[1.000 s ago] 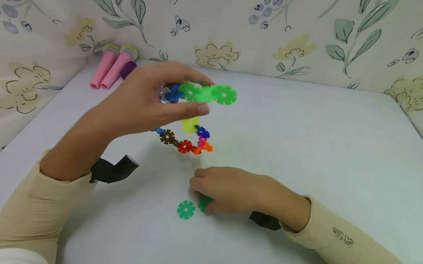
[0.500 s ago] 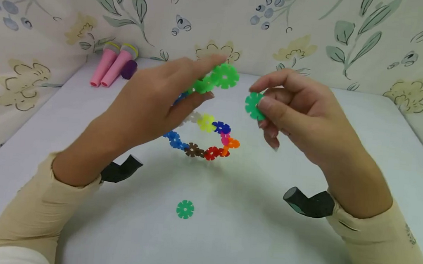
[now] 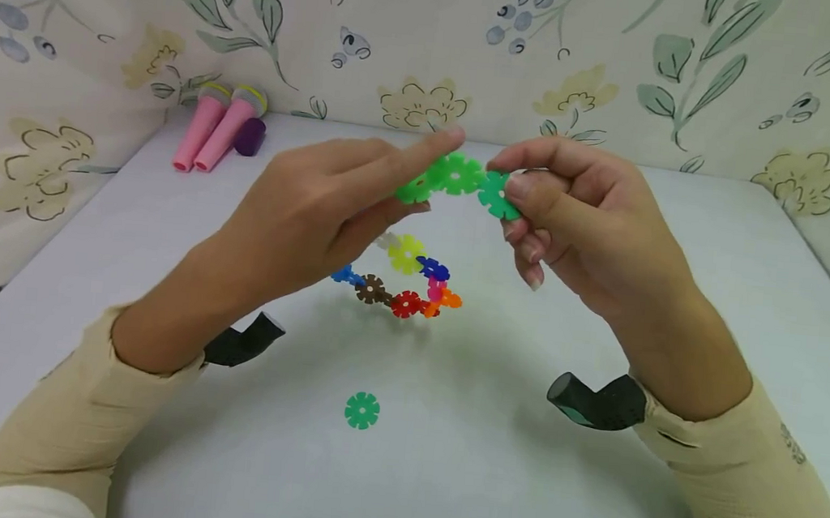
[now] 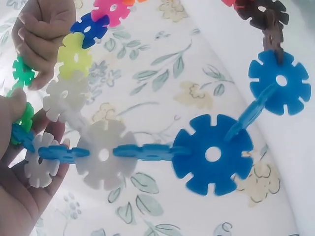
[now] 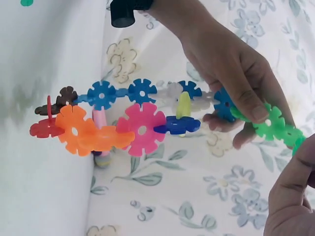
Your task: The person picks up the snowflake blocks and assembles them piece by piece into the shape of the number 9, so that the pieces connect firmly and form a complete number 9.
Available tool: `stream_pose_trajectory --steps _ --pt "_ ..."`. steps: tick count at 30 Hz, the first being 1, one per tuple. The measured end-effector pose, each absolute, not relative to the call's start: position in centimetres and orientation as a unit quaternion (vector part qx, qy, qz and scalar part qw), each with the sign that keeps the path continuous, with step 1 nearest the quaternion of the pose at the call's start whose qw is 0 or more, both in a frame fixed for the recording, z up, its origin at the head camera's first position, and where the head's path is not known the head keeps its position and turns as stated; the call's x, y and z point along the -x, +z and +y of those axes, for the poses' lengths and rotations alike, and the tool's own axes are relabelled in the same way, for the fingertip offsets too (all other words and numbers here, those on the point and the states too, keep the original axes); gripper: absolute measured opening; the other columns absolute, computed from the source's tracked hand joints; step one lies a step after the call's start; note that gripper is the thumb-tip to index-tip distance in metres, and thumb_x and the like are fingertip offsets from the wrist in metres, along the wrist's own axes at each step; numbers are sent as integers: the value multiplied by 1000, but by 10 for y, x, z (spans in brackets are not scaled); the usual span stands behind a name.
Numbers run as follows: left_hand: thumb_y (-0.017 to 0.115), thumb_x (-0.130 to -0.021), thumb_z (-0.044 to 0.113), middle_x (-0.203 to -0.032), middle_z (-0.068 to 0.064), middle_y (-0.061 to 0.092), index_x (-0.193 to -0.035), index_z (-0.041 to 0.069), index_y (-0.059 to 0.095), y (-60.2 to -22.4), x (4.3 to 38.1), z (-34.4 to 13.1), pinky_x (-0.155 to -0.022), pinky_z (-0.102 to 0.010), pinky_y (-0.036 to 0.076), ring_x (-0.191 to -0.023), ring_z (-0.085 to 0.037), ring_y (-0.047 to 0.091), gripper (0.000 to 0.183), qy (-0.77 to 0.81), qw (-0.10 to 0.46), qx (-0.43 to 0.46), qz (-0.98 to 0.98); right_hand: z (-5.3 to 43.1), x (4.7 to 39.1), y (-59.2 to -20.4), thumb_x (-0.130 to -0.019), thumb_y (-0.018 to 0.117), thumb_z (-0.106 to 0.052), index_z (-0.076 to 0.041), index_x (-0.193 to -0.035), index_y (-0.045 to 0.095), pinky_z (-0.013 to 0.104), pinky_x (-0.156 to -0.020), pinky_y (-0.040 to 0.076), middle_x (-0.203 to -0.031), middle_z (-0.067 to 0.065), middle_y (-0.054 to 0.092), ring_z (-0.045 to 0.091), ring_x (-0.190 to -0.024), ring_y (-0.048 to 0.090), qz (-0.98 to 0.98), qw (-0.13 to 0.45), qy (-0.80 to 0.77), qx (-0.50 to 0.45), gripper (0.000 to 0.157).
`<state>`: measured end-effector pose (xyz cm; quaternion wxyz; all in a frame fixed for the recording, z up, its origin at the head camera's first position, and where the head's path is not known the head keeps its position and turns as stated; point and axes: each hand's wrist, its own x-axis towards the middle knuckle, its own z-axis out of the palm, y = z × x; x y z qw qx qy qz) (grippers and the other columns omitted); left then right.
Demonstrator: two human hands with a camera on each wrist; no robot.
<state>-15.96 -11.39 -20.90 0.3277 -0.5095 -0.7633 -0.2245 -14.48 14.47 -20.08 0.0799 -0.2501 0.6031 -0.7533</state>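
Observation:
My left hand holds a chain of interlocking notched discs near its light green end. The rest hangs below in a loop: blue discs, white, brown, red, orange, pink, dark blue and yellow. Between thumb and fingers, my right hand pinches a darker green disc. Its edge is right at the last light green disc, overlapping it slightly in the head view. A loose green disc lies flat on the table in front. The left fingers partly hide the chain.
On the white table, two pink toy microphones lie at the back left beside a purple rounded object. Floral cloth rises behind the table. A black mount sticks out from each wrist.
The right hand has picked a green disc off the table and brought it up to the chain's light green end. The left hand has shifted right, and the hanging loop has swung with it.

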Motion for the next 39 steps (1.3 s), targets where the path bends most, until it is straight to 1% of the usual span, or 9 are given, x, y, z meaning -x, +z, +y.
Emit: stream_pose_trajectory --steps 9,15,19,22,27,30,32,34,39 --pt "64 -99 12 -87 -8 70 -141 3 56 -214 157 -110 -70 -31 53 -74 -21 59 43 -203 353 487 -772 132 141 -203 -100 43 8 6 -110 60 26 -49 51 -71 10 62 16 -55 56 565 80 -788 230 19" --pt "63 -100 13 -85 -8 64 -144 5 53 -218 158 -110 -64 -30 49 -72 -21 54 46 -191 349 469 -789 126 141 -206 -101 45 5 5 -111 57 25 -50 50 -72 9 62 16 -55 55 563 99 -792 213 16" --pt "61 -101 15 -105 -11 67 -146 3 48 -219 162 -112 -73 -32 55 -84 -22 63 48 -212 303 433 -822 125 149 -209 -105 46 -4 5 -117 54 28 -53 52 -74 12 62 19 -58 54 555 108 -793 226 17" --pt "56 -103 16 -119 -11 66 -144 1 46 -216 165 -117 -80 -34 56 -95 -20 65 44 -253 253 391 -848 126 156 -213 -106 50 -11 4 -115 54 29 -49 49 -70 14 58 22 -55 51 587 77 -772 233 18" --pt "43 -103 13 -111 -3 61 -142 5 42 -207 166 -126 -72 -31 47 -82 -13 54 39 -353 151 355 -852 125 150 -224 -98 62 -7 -5 -103 63 27 -50 46 -67 2 58 15 -55 51 798 17 -484 360 5" --pt "43 -102 16 -112 -1 53 -145 10 41 -202 165 -129 -74 -33 45 -87 -13 50 44 -389 95 342 -850 109 132 -237 -94 72 -15 -13 -115 68 25 -70 53 -91 -5 67 9 -81 62 850 63 -232 469 21" --pt "45 -101 20 -115 0 51 -146 13 41 -200 165 -131 -76 -36 46 -94 -12 49 46 -400 69 339 -849 94 120 -250 -92 75 -22 -17 -126 66 26 -82 54 -110 -3 66 11 -101 62 843 122 -126 509 35" --pt "47 -102 25 -117 0 51 -147 15 41 -199 164 -133 -79 -38 47 -101 -13 49 46 -403 59 348 -844 80 112 -266 -92 75 -27 -19 -133 63 25 -89 51 -123 0 62 15 -112 56 830 143 -57 536 43" --pt "48 -104 37 -131 4 49 -143 24 48 -198 166 -135 -87 -39 48 -112 -15 48 41 -384 68 379 -839 67 106 -289 -90 77 -29 -20 -125 67 18 -83 47 -110 -4 60 11 -100 53 825 127 -18 551 38"
